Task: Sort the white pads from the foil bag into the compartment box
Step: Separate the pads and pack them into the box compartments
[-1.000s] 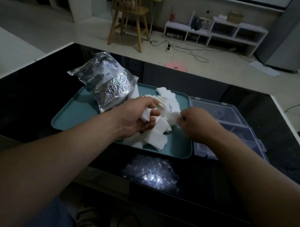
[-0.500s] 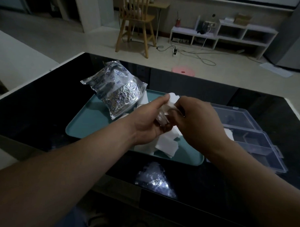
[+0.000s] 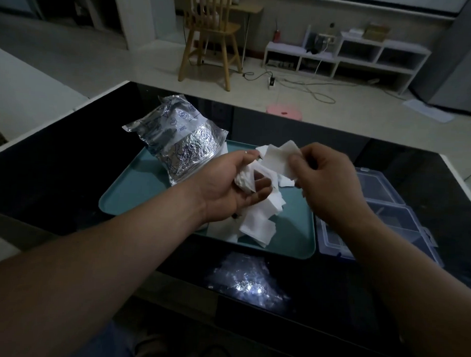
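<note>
Over the teal tray [image 3: 294, 233], the left hand [image 3: 228, 188] lies palm up, fingers curled round a crumpled bunch of white pads [image 3: 245, 178]. The right hand [image 3: 325, 181] pinches a single pad [image 3: 277, 158]. A loose heap of pads [image 3: 256, 224] lies in the tray, and the foil bag [image 3: 176, 147] rests on its far left corner. The clear compartment box [image 3: 388, 218] sits just right of the tray on the tabletop [image 3: 55, 172]; I cannot make out what is in it.

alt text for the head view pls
The left hand cups a bunch of white pads while the right hand pinches a pad, above a teal tray holding more. A crumpled foil bag lies on the tray's far left; a clear compartment box sits beside its right edge.
</note>
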A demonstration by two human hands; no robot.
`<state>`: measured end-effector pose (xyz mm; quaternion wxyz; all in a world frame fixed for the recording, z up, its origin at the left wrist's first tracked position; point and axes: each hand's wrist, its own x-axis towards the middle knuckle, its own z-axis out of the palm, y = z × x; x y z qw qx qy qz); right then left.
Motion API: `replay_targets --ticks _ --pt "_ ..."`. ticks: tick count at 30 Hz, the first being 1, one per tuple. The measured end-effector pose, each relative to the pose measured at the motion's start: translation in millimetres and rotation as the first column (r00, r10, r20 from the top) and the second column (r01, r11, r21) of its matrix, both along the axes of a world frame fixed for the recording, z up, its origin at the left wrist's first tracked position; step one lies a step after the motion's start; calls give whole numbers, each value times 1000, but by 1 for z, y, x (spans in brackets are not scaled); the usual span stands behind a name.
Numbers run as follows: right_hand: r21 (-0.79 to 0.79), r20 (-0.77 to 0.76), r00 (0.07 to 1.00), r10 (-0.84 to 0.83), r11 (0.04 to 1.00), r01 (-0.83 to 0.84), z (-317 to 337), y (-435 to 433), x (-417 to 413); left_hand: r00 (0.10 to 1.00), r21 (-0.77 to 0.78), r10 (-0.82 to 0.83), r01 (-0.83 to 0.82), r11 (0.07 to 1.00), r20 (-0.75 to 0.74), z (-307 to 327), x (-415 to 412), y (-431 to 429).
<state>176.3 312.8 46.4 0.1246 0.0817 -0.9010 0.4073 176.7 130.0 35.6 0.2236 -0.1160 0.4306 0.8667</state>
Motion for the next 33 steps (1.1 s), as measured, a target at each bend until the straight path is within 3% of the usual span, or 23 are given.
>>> replay_targets --ticks 3,8,13,15,17,19,23,28,33 --pt "52 112 993 -36 998 30 0 5 -4 1000 -16 2 -3 1000 -11 -4 -4 -5" --pt "233 416 909 -30 969 -75 -12 4 -8 999 -33 -37 35 999 -40 -4 -4 -4" --pt "365 374 926 -57 927 -91 -25 4 -16 998 -75 -22 18 997 -55 -7 -5 -3" --pt "414 287 955 -72 909 -56 -28 4 -15 998 -75 -26 22 997 -55 -8 -6 -4" --pt "360 121 993 -2 932 -42 -23 3 -10 998 -59 -52 50 997 -46 -7 -5 -2" --pt "217 30 989 146 965 -149 -11 0 -2 994 -48 -103 101 994 -40 -10 -7 -1" --pt "171 117 914 389 898 -404 1 -13 11 960 -36 -262 260 965 -102 -11 -4 3" --pt "48 129 899 418 903 -426 2 -9 11 941 46 -319 326 944 -113 -10 0 -1" --pt "21 129 885 447 891 -453 3 -10 13 936 30 -326 333 943 -136 -11 0 1"
